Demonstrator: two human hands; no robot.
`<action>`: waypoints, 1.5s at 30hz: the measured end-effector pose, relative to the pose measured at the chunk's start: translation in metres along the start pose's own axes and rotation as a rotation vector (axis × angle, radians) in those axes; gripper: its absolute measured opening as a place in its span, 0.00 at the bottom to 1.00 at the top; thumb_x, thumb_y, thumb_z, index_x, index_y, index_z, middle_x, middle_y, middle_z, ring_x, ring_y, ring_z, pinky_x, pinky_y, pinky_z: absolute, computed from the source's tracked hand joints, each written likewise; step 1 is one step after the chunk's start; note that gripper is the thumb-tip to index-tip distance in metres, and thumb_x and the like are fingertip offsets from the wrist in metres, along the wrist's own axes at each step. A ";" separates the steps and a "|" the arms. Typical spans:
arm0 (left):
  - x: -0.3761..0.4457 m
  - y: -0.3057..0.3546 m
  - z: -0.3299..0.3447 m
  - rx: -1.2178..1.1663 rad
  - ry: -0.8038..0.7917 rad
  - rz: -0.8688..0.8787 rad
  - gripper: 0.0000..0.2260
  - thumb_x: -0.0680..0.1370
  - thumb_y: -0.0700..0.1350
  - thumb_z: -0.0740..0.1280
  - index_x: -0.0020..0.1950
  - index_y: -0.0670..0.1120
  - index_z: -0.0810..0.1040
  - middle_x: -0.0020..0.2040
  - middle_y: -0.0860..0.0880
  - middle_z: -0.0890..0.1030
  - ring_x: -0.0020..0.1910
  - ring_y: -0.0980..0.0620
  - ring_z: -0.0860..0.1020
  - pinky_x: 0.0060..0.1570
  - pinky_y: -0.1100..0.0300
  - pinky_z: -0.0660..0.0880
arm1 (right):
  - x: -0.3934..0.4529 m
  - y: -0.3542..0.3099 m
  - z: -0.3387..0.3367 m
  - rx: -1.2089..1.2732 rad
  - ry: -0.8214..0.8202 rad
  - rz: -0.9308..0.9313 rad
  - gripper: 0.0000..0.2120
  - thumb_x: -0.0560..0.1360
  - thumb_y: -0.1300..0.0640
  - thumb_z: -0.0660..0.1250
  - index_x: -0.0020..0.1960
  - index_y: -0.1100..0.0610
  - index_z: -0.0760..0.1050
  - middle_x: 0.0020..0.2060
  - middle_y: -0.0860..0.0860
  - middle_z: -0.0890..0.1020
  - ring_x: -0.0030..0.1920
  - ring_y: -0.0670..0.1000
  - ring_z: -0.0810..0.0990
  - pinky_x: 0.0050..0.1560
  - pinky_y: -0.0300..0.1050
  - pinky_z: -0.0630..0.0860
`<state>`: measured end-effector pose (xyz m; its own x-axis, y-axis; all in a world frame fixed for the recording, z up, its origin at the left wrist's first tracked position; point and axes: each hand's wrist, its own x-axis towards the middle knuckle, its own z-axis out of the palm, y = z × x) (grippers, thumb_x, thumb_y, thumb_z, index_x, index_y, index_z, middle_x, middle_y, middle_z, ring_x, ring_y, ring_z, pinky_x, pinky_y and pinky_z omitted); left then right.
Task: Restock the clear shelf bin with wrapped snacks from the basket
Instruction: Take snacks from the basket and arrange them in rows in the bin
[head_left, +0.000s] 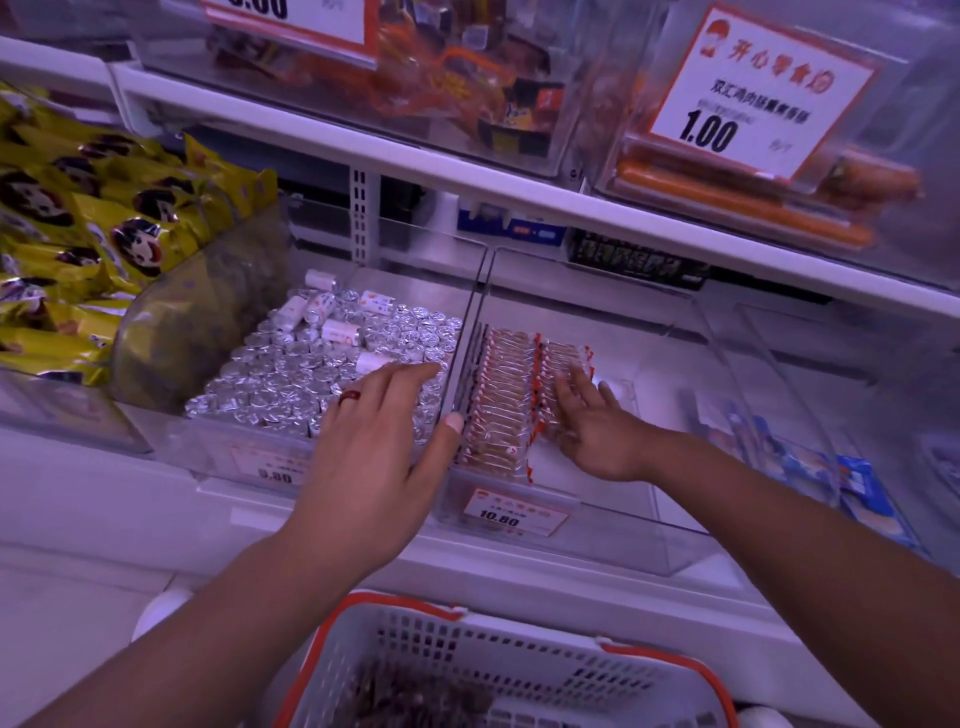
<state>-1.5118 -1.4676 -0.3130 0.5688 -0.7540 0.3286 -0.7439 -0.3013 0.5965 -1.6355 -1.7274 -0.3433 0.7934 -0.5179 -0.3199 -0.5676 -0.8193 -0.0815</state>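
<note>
White shelves (519, 197) run across the view, carrying clear bins side by side. The clear bin (675, 540) at the middle right holds two neat rows of wrapped snacks (501, 395) packed against its left wall; the rest of its floor is bare. Just left of it, another bin (171, 441) is filled with silver foil rolls (291, 374), and further left lies a heap of yellow packets (78, 228). Below the shelf edge sits a white basket (519, 670) with an orange rim, with dark snacks in its bottom, too blurred to make out.

The left hand (379, 457) lies with fingers straight over the foil rolls, its thumb against the wall between the two bins. The right hand (597, 426) reaches into the clear bin, fingers spread and pressing on the right-hand row of snacks. The hands are apart. An orange price tag (514, 514) sits on the bin front.
</note>
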 end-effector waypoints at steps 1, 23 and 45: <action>0.000 0.000 0.000 -0.007 0.001 -0.001 0.24 0.80 0.59 0.55 0.73 0.50 0.68 0.69 0.50 0.72 0.65 0.45 0.71 0.65 0.46 0.67 | -0.003 -0.001 -0.001 0.033 0.019 -0.004 0.37 0.82 0.53 0.55 0.79 0.57 0.32 0.77 0.60 0.32 0.79 0.58 0.35 0.78 0.49 0.43; -0.002 0.005 -0.001 -0.002 -0.018 -0.018 0.21 0.81 0.55 0.58 0.72 0.48 0.69 0.68 0.49 0.72 0.60 0.44 0.74 0.62 0.50 0.67 | -0.007 0.005 0.005 0.039 0.215 0.030 0.37 0.79 0.52 0.64 0.81 0.52 0.47 0.80 0.57 0.41 0.79 0.61 0.38 0.78 0.58 0.44; -0.033 0.016 0.010 -0.101 0.299 0.530 0.13 0.77 0.38 0.64 0.61 0.40 0.78 0.61 0.42 0.78 0.65 0.42 0.74 0.65 0.45 0.69 | -0.135 -0.037 -0.004 0.533 1.055 -0.244 0.14 0.76 0.63 0.62 0.60 0.54 0.78 0.53 0.49 0.80 0.56 0.44 0.78 0.57 0.34 0.71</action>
<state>-1.5465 -1.4535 -0.3218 0.2150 -0.5853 0.7818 -0.9240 0.1374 0.3570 -1.7205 -1.6280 -0.2933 0.5403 -0.5134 0.6668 -0.1997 -0.8479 -0.4911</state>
